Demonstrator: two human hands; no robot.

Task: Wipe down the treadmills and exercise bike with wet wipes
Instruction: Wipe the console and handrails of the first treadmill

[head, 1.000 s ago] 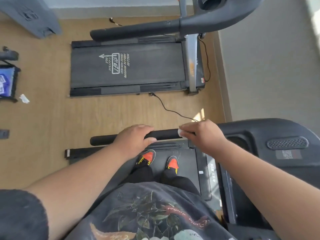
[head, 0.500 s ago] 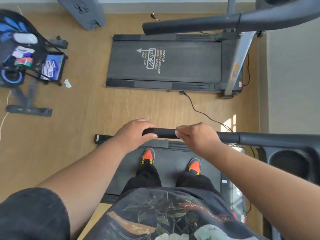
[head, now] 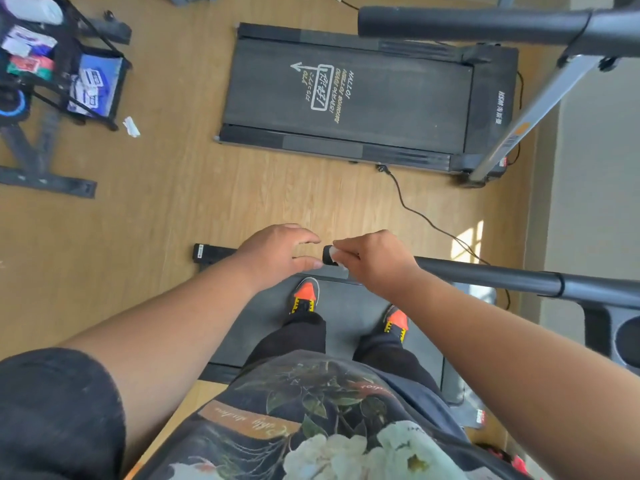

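Standing on the near treadmill's dark running belt [head: 349, 317], the person works the free end of its black foam-covered handrail [head: 485, 273]. Head view only: right hand [head: 374, 261] has its fingers curled over the rail tip, clamping a small white wet wipe [head: 333, 255] against the foam; only a corner of the wipe shows, the rest is under the fingers. Wrapping it round the bar likely gets the whole circumference in one pass. Left hand [head: 280, 252] is just beside the rail end, off it, fingers spread and loosely curved with thumb apart, holding nothing; probably ready to steady the rail or take the wipe. Judging by position at the very tip, this rail looks nearly done. Second black treadmill [head: 346, 95] with white belt lettering lies ahead across the wooden floor [head: 156, 209], its own padded handrail [head: 467, 24] at top right; no wipe on it. Black-framed exercise bike [head: 52, 81] at far left, with packets on its frame that could be wipe packs, too small to confirm. A crumpled white scrap [head: 131, 127] lies on the floor beside it.
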